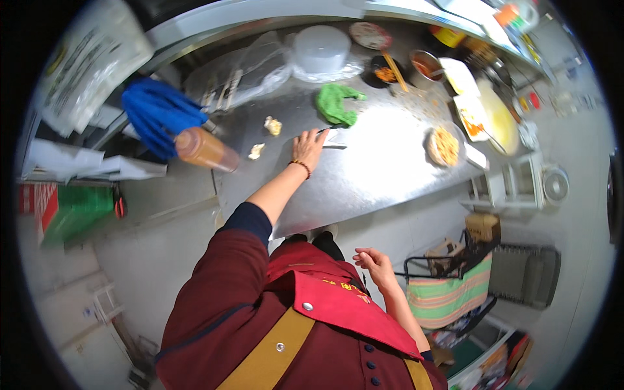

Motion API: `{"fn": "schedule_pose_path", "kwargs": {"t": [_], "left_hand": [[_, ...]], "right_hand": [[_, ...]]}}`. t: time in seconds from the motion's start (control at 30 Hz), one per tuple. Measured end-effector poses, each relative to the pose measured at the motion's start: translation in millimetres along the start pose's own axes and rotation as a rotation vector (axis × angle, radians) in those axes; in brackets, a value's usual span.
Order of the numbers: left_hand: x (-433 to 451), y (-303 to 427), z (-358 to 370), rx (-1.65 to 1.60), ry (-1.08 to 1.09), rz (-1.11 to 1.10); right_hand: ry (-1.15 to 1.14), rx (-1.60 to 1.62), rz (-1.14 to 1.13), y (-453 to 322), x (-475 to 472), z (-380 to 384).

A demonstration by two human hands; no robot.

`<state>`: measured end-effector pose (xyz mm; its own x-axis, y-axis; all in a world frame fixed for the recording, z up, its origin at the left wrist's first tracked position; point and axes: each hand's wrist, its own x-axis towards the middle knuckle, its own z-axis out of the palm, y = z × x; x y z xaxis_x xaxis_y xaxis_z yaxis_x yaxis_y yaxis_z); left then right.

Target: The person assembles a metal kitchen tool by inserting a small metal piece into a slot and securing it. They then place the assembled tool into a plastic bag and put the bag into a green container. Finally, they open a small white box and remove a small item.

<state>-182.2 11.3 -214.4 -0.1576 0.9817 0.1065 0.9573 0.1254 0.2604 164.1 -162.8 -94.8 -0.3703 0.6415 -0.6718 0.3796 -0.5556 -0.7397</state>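
My left hand (308, 147) reaches over the steel worktable (302, 204), palm down, a beaded bracelet at its wrist. Its fingers meet a flat metal tool with a dark edge or handle (335, 138); glare hides its exact kind and whether I grip it. Just beyond lies a crumpled green cloth (336, 105). Two small crumpled pale scraps (273, 126) (256, 151) rest left of the hand. In front of my red apron (341, 297), my right hand (374, 265) hangs off the table, fingers loosely bent with nothing in them.
Left stand a sauce squeeze bottle (207, 150) and a blue cloth (161, 114). A bowl of shredded food (444, 146), a metal pot of red sauce (425, 68) and a black bowl with chopsticks (385, 72) sit right. A folding chair (451, 292) stands behind right.
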Motion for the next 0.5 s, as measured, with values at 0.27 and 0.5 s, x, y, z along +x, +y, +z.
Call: {"fn": "schedule_pose_path", "kwargs": {"t": [0.27,0.5], "left_hand": [[25.1,4.6,9.4,0.097,0.245,-0.079],[-74.1,53.4,-52.0,-0.228,0.232,-0.133]], "right_hand": [[-0.151,-0.178,-0.049,-42.6,50.4,-38.8],[-0.305,-0.457,-0.27,-65.6,114.0,-16.7]]}}
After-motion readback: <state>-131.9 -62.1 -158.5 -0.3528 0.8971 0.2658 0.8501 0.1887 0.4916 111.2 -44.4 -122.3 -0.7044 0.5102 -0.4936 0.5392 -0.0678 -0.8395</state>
